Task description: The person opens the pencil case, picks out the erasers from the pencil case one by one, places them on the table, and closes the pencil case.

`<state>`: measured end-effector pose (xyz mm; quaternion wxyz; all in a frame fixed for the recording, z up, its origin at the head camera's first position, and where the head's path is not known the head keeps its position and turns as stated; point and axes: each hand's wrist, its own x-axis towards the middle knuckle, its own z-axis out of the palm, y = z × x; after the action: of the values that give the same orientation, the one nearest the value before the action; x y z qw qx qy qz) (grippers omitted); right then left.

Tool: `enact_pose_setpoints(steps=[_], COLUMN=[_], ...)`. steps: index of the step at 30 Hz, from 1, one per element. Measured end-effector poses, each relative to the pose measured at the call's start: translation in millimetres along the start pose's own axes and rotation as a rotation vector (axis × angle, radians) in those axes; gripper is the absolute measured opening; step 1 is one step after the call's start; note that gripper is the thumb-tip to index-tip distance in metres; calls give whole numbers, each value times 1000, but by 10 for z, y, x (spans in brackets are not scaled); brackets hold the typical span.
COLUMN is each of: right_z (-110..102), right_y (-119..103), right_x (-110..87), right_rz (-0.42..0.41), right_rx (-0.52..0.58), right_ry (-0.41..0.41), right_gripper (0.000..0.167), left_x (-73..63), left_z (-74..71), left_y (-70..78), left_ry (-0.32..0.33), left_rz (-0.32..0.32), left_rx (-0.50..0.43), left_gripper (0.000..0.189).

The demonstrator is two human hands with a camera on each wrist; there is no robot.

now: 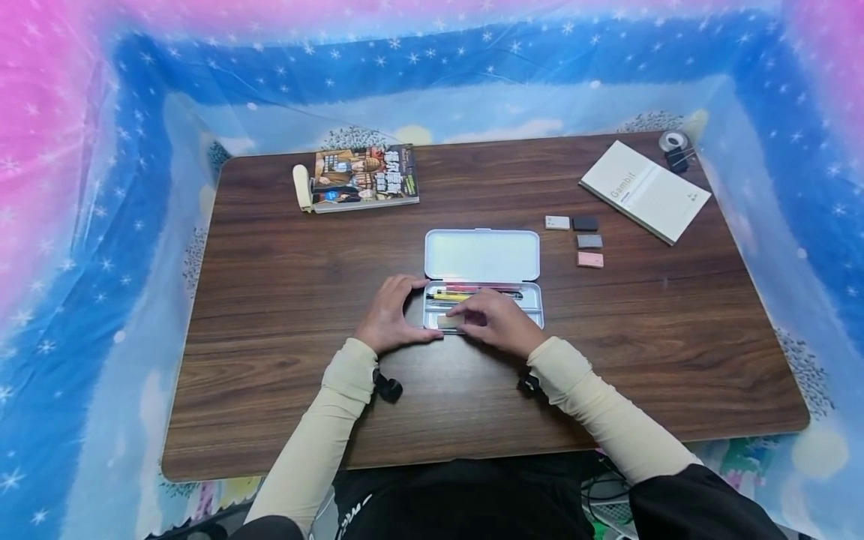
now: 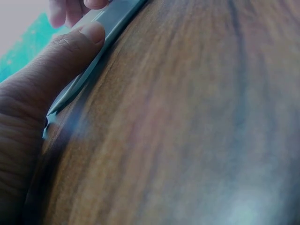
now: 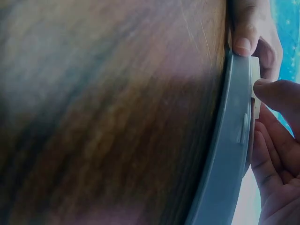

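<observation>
Head view: I read "Gambit" on a book (image 1: 655, 199); my right hand (image 1: 499, 322) pinches a pale block (image 1: 446, 322) at the front compartment of the pencil case (image 1: 482, 256); my left hand (image 1: 391, 315) spreads around its end, worktop (image 1: 283, 300) stretching either side. Left wrist: thumb on rim, fingers cropped. Right wrist: fingers partly hide the block.

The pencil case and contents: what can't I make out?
Head: part of the pale block, behind the right hand; print on the yellow pen, too small.
Left wrist: the contents of the pencil case, behind its wall.
Right wrist: one end of the case, cut off by the bottom edge.
</observation>
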<state>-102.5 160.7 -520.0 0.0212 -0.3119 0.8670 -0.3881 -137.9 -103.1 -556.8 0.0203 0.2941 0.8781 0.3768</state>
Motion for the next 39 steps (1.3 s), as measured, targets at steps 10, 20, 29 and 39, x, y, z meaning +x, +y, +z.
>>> enact_pose_setpoints(steps=[10, 20, 29, 39], right_z=[-77, -612, -1063, -1237], right_y=[20, 305, 900, 1155], right_x=[10, -213, -755, -1149], right_rz=[-15, 119, 302, 439], right_rx=[18, 13, -96, -155], right_ry=[59, 195, 379, 423], right_gripper=[28, 33, 25, 25], left_x=[-2, -1, 1, 9], left_z=[-1, 9, -6, 4], left_y=[-6, -5, 3, 1], left_ry=[8, 1, 3, 5], left_rz=[21, 5, 9, 17], left_rx=[0, 0, 19, 10], left_gripper=[96, 97, 96, 95])
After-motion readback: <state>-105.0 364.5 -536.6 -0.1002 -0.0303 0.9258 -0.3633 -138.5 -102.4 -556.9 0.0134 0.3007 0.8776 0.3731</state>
